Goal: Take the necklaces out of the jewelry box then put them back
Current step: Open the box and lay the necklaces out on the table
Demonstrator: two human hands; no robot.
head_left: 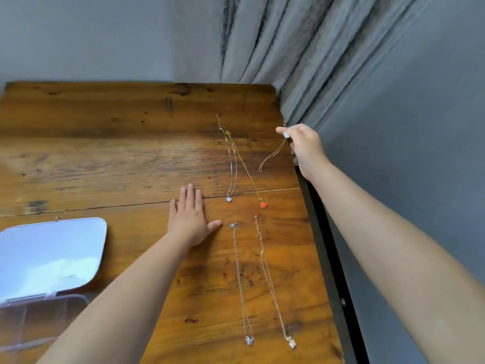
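Several necklaces lie stretched out on the wooden table [105, 158]. One has a pale heart pendant [229, 199], one a red pendant [263, 205]. Two more, a silver chain [240, 279] and a gold chain [271, 287], lie nearer me. My right hand [305, 148] pinches another gold necklace [273, 155] by its pale pendant above the table's right edge; its chain dangles down. My left hand [190, 219] rests flat on the wood, fingers apart, left of the necklaces. The clear jewelry box [39, 319] stands open at the lower left, its mirrored lid [49, 258] laid back.
A grey curtain [301, 61] hangs behind the table's far right corner. A grey wall [91, 35] runs along the back. The table's dark right edge [328, 258] drops off beside my right forearm.
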